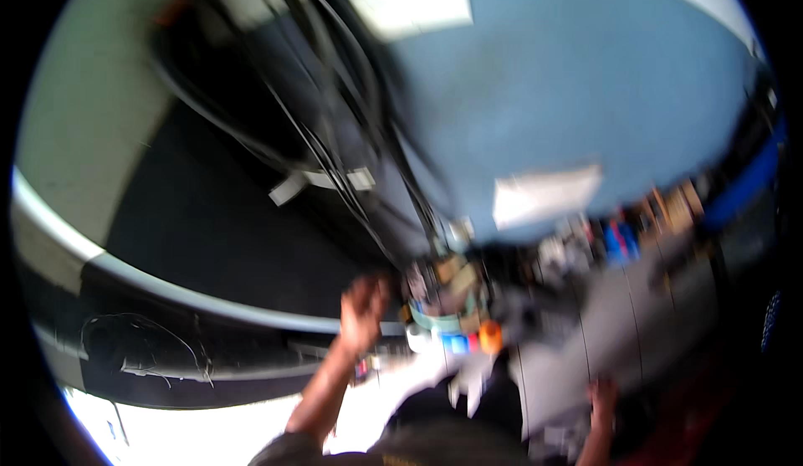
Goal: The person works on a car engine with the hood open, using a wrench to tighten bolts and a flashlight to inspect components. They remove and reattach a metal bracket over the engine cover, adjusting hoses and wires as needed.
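Observation:
Motion blurs the whole head view. My left hand is raised in front of my body, with its fingers stretched upward and apart and nothing visible in them. Just above it lies the pale curved rim of a large black panel. A bundle of black cables runs down from the top toward the space beside this hand, and white tags hang on it. Low on the right, my right hand hangs over the grey floor; its fingers are too smeared to read.
A round container crowded with small items stands ahead, near an orange round object. Beyond it spreads a large blue surface with a white sheet on it. Blurred boxes and a blue object line the right.

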Motion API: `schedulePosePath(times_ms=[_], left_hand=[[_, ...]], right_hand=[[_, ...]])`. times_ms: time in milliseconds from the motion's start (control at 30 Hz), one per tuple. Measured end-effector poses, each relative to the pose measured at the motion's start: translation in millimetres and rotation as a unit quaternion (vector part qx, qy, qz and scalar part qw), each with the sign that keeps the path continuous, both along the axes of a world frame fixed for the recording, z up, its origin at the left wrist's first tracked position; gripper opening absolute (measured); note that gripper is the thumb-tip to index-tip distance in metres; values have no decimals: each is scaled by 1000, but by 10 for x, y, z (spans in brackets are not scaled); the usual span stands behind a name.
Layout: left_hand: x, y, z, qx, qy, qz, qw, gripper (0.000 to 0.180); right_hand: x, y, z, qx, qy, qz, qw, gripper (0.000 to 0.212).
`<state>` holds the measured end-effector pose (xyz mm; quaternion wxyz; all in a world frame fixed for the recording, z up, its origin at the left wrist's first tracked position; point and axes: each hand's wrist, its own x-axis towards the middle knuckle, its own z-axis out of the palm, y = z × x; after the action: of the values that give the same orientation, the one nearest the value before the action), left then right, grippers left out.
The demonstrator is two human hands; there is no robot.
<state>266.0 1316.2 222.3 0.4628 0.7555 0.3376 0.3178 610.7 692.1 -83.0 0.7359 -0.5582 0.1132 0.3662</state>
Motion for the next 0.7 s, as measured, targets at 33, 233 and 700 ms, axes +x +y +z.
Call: schedulePosePath(times_ms=[33,233,700], left_hand=[[192,-81,37,-101,-49,43,993,24],[666,138,-1211,-188,84,-84,975,31],[452,-363,-2904,-152,423,-16,893,36]], right_hand=[[-563,772,1252,-253,-83,-33,963,16],[-1913,625,2039,-302,-116,5,946,24],[-2896,151,1421,-384,90,44,918,27]])
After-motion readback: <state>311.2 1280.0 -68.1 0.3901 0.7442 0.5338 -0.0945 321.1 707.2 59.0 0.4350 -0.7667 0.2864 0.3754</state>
